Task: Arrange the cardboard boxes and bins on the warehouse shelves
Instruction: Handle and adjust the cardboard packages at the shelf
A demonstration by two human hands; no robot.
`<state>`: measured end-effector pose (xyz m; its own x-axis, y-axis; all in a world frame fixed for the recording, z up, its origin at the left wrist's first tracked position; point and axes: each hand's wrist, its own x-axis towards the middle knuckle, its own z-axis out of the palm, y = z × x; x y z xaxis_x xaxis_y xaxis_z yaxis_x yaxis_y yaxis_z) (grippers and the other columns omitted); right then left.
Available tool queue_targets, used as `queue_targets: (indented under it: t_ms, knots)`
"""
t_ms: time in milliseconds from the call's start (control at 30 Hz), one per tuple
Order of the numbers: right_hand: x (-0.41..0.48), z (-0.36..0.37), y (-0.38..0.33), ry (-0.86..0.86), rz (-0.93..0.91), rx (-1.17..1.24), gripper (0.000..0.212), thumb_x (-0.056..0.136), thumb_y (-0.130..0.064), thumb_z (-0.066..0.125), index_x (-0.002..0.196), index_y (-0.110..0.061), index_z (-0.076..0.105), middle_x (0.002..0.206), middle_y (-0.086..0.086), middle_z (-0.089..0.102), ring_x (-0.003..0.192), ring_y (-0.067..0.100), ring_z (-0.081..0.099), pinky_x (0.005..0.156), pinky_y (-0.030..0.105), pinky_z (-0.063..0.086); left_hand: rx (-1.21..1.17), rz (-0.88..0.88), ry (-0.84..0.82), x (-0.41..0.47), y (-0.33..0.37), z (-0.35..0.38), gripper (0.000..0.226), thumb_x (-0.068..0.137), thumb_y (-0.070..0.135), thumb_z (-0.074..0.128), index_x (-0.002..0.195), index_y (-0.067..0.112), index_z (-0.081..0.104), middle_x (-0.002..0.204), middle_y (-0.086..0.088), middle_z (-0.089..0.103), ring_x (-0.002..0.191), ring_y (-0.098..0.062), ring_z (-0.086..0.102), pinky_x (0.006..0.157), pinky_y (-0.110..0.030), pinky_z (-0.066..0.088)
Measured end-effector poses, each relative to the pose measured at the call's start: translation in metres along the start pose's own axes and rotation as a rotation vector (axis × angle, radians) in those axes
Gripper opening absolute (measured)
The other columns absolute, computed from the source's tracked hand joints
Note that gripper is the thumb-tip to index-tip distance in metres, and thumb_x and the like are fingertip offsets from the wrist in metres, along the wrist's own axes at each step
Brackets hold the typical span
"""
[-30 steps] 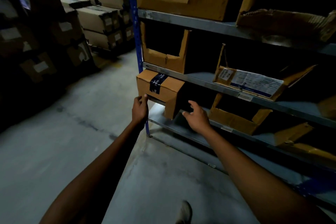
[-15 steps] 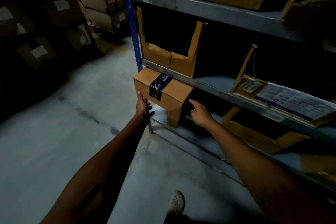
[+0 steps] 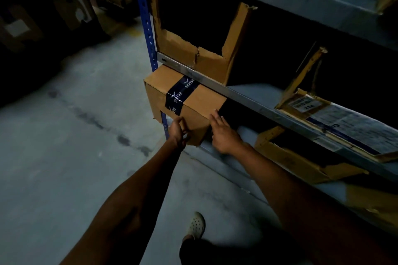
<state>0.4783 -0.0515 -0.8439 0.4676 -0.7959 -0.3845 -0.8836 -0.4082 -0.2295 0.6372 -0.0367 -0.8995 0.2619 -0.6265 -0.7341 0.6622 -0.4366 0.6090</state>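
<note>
Left hand (image 3: 177,133): fingers curled on lower front edge of box (image 3: 193,103).
Right hand (image 3: 225,135): fingers straight, flat against box's right corner.
Box: taped, at left end of lowest shelf (image 3: 243,132), jutting out past upright (image 3: 145,26).
Step, as judged: seating box on shelf.
Next move calls for: an even two-handed push inward, clear of upright and neighbouring bin (image 3: 288,157).
</note>
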Motion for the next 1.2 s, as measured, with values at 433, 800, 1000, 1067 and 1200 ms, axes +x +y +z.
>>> queue_targets:
  t_ms: [433, 800, 1000, 1067, 1200]
  knots:
    - [-0.110, 0.081, -0.070, 0.300, -0.140, 0.005, 0.062, 0.076, -0.005, 0.065, 0.128, -0.026, 0.039, 0.146, 0.007, 0.023, 0.139, 0.032, 0.016, 0.101, 0.056, 0.041, -0.168, 0.143, 0.158, -0.098, -0.093, -0.112, 0.033, 0.093, 0.015, 0.034, 0.106, 0.008, 0.063, 0.095, -0.009, 0.066, 0.086, -0.023, 0.060, 0.060, -0.027, 0.048]
    - [-0.218, 0.108, -0.204, 0.211, -0.355, -0.201, 0.098, 0.080, -0.018, 0.068, 0.152, -0.031, 0.003, 0.161, 0.004, -0.005, 0.147, 0.030, -0.007, 0.114, 0.061, 0.013, -0.464, 0.350, 0.359, -0.242, -0.089, -0.276, 0.021, 0.088, 0.017, 0.039, 0.080, 0.017, 0.059, 0.081, -0.003, 0.065, 0.078, -0.022, 0.061, 0.068, -0.028, 0.052]
    - [-0.247, 0.127, -0.278, 0.120, -0.444, -0.142, 0.088, 0.080, -0.020, 0.065, 0.152, -0.016, 0.015, 0.151, 0.014, 0.025, 0.136, 0.036, 0.028, 0.110, 0.046, 0.034, -0.313, 0.396, 0.625, -0.305, -0.060, -0.353, 0.038, 0.090, 0.040, 0.045, 0.103, 0.008, 0.062, 0.092, -0.010, 0.067, 0.078, -0.028, 0.061, 0.063, -0.031, 0.047]
    - [-0.253, 0.137, -0.294, 0.052, -0.526, -0.197, 0.070, 0.081, -0.018, 0.062, 0.143, -0.013, 0.029, 0.145, 0.015, 0.034, 0.131, 0.037, 0.037, 0.105, 0.043, 0.037, -0.062, 0.390, 0.790, -0.316, -0.061, -0.379, 0.051, 0.093, 0.044, 0.040, 0.111, 0.001, 0.060, 0.107, -0.016, 0.066, 0.092, -0.034, 0.061, 0.078, -0.036, 0.049]
    - [-0.259, 0.161, -0.315, -0.063, -0.640, -0.224, 0.055, 0.086, -0.009, 0.048, 0.140, -0.016, 0.038, 0.143, 0.014, 0.038, 0.128, 0.037, 0.041, 0.100, 0.047, 0.043, 0.474, 0.310, 1.008, -0.334, -0.075, -0.415, 0.058, 0.097, 0.049, 0.032, 0.112, 0.004, 0.065, 0.117, -0.019, 0.064, 0.108, -0.037, 0.060, 0.089, -0.036, 0.044]
